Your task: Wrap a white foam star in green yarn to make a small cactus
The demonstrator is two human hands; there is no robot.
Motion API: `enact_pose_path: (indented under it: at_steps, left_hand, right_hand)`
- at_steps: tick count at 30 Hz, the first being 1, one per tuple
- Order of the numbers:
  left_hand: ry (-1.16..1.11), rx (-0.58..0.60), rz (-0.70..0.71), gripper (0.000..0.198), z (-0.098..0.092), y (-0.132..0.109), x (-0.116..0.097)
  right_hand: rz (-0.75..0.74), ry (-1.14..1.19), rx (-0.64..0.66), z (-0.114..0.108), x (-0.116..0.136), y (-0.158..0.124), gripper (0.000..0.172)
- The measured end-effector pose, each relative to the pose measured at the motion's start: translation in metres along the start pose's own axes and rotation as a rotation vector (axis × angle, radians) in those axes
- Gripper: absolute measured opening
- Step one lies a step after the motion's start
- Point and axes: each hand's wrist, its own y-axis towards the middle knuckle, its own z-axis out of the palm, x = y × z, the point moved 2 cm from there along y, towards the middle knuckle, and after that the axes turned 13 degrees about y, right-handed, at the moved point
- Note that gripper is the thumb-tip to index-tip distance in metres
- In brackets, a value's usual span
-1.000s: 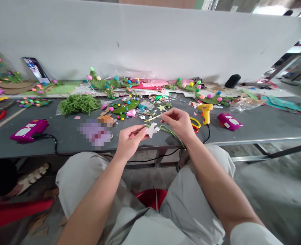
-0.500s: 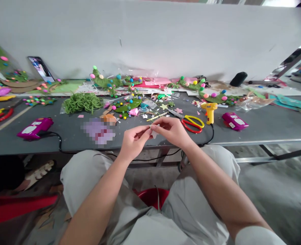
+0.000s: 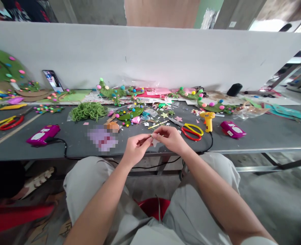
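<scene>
A small pale star point(image 3: 155, 143) is held between my two hands above the table's front edge. My left hand point(image 3: 136, 147) pinches it with thumb and fingertips, and my right hand point(image 3: 171, 139) grips it from the other side. My fingers hide its upper part. Just right of my right hand lie scissors point(image 3: 192, 132) with red and yellow handles, blades partly open. Beyond them a yellow glue gun point(image 3: 208, 119) rests with its cord over the table edge. Loose stars point(image 3: 164, 115) and paper scraps lie in front of my hands.
Green yarn point(image 3: 88, 111) lies in a heap at left of centre. Pompom-covered green pieces point(image 3: 135, 113) lie along the back by a white partition point(image 3: 150, 58). Purple devices point(image 3: 43, 135) sit left and right. A phone point(image 3: 53, 81) leans at the back; a person's foot point(image 3: 37, 182) is at left.
The view has tilted up, so the table sits lower and more shows above the partition. Both hands keep hold of the star, with little visible movement of the fingers.
</scene>
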Motion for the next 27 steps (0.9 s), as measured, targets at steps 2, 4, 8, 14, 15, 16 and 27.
enact_pose_path:
  at_steps: [2, 4, 8, 14, 15, 16, 27]
  left_hand:
    - [0.001, 0.003, -0.004, 0.029, -0.001, 0.000, -0.001]
    - [-0.004, 0.006, -0.009, 0.029, -0.001, 0.000, -0.002]
    - [-0.037, 0.011, -0.029, 0.027, -0.001, 0.000, -0.002]
    - [-0.154, 0.015, -0.118, 0.037, 0.000, 0.005, 0.001]
    - [-0.174, 0.013, -0.138, 0.039, -0.001, 0.006, 0.002]
    - [-0.192, 0.010, -0.157, 0.040, -0.001, 0.007, 0.003]
    - [-0.234, -0.046, -0.305, 0.042, -0.004, 0.008, 0.005]
  right_hand:
    - [0.008, 0.019, 0.000, 0.000, 0.000, 0.000, 0.035]
    - [0.018, 0.043, -0.003, 0.000, 0.000, 0.001, 0.034]
    - [0.053, 0.111, -0.021, 0.000, 0.000, 0.001, 0.034]
    - [0.219, 0.354, -0.028, 0.002, -0.007, 0.001, 0.045]
    - [0.256, 0.406, -0.026, 0.003, -0.009, 0.001, 0.048]
    - [0.289, 0.453, -0.027, 0.004, -0.010, 0.001, 0.050]
    - [0.161, 0.658, -0.317, -0.021, -0.006, 0.012, 0.050]
